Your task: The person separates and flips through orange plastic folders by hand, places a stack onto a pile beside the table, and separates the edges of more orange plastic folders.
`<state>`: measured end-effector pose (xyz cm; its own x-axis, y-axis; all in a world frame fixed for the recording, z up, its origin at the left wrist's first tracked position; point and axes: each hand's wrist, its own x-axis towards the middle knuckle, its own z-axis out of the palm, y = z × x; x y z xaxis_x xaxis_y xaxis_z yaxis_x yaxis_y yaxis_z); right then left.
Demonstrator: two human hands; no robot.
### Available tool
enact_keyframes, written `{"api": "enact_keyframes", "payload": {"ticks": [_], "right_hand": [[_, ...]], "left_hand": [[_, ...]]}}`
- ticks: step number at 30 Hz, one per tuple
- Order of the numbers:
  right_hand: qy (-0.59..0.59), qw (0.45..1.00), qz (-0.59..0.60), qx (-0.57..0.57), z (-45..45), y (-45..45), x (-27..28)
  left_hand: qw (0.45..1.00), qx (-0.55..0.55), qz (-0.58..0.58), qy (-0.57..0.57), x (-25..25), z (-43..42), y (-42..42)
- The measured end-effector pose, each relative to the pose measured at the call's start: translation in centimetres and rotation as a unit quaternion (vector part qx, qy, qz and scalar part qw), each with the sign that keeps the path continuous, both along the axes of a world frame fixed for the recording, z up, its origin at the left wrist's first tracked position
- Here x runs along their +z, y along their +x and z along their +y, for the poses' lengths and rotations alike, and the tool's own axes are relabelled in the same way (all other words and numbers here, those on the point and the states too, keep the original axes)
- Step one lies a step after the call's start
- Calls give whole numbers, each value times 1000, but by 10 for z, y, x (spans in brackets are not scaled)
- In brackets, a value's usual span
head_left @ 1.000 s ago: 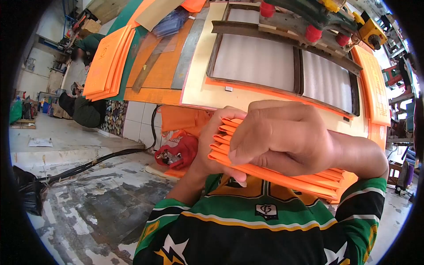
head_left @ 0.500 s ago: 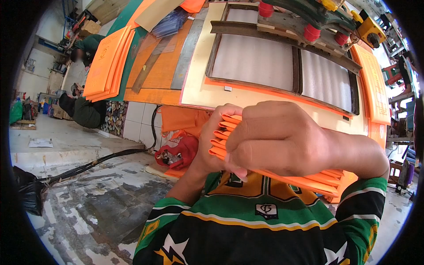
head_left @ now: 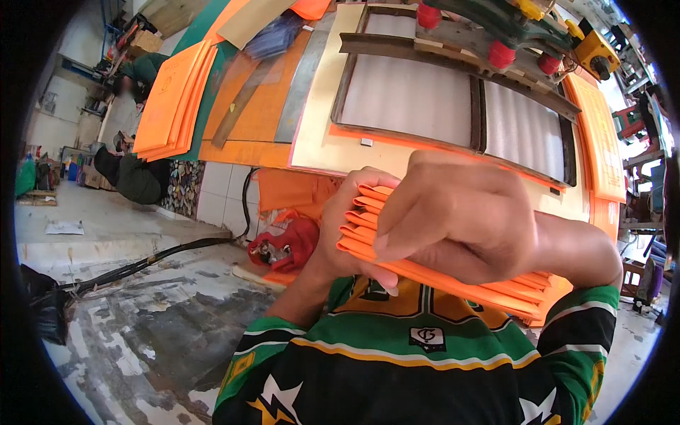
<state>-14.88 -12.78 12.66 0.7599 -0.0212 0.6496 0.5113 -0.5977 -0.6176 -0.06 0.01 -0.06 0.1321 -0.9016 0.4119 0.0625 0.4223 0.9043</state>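
Several folded orange sheets (head_left: 489, 287) lie in a stack against my chest, their rounded folds showing at the left end. My left hand (head_left: 343, 230) is wrapped round that end, thumb below and fingers behind. Over the top of the stack, my right hand (head_left: 460, 216) is closed with its fingers curled near the folds; whether it pinches a sheet is hidden. Beyond my hands, a metal frame (head_left: 478, 117) with pale panels rests on the cream board (head_left: 315, 134).
Orange stacks lie at the left (head_left: 170, 103) and right (head_left: 598, 138) of the table. A green machine (head_left: 489, 32) stands at the back. A red bag (head_left: 294, 244) is below the table edge. A person (head_left: 138, 177) sits at far left.
My right hand dipped over the folded ends and has now lifted slightly, moving a little right. My left hand keeps its hold on the stack.
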Motion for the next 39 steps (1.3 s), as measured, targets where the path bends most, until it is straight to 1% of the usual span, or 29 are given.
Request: {"api": "enact_keyframes", "payload": {"ticks": [5,8,10,17,20,23,26,29,30,32,35,39], "right_hand": [[27,999,8,24,0,-1,-5],[58,998,27,21,2,-2,-4],[43,998,22,31,0,-2,-4],[42,998,15,42,-1,-1,-5],[20,999,14,46,-1,-1,-3],[23,997,44,50,3,0,-2],[16,998,34,41,2,1,-3],[39,999,-2,34,-1,0,-4],[57,998,9,36,-2,-1,-4],[74,996,19,39,-3,-2,-3],[67,996,27,42,-5,-2,-4],[77,994,26,70,-4,-2,0]], "left_hand": [[1000,-7,-8,-12,-1,-2,0],[1000,-7,7,-6,-1,-2,-3],[1000,-7,11,1,1,-1,-4],[994,11,65,90,12,6,-11],[985,26,102,138,16,12,-15],[979,36,116,163,21,12,-13],[987,18,49,149,20,5,-5],[999,25,0,41,9,-4,-2],[1000,26,-17,5,6,-6,-1],[999,28,-34,-31,6,-7,-1],[999,19,-18,-29,12,-6,-4],[999,39,20,22,13,-3,-11]]}}
